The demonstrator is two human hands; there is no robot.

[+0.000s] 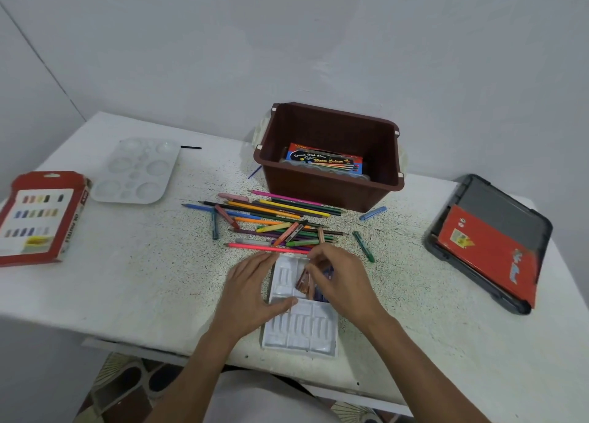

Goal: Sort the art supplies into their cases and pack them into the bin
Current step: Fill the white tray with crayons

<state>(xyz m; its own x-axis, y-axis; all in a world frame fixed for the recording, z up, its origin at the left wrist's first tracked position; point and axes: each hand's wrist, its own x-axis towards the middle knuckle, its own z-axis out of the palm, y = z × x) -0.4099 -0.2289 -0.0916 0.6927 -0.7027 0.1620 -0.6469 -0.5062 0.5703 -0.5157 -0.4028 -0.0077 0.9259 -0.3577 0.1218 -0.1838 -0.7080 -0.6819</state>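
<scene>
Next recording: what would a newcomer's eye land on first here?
The scattered heap of coloured pencils and crayons at the centre of the table, just in front of the brown bin holding a water colour box. Nearer, the left hand rests on a white slotted tray while the right hand is at brown sticks inside it.

Loose pencil pile (274,221) between tray (299,330) and bin (325,194)

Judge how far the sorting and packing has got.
Done: one water-colour box lies in the brown bin. In hand: the right hand pinches pastels at the white tray, steadied by the left hand. Left: the loose pencils and crayons, red pastel box and palette lie outside.
</scene>
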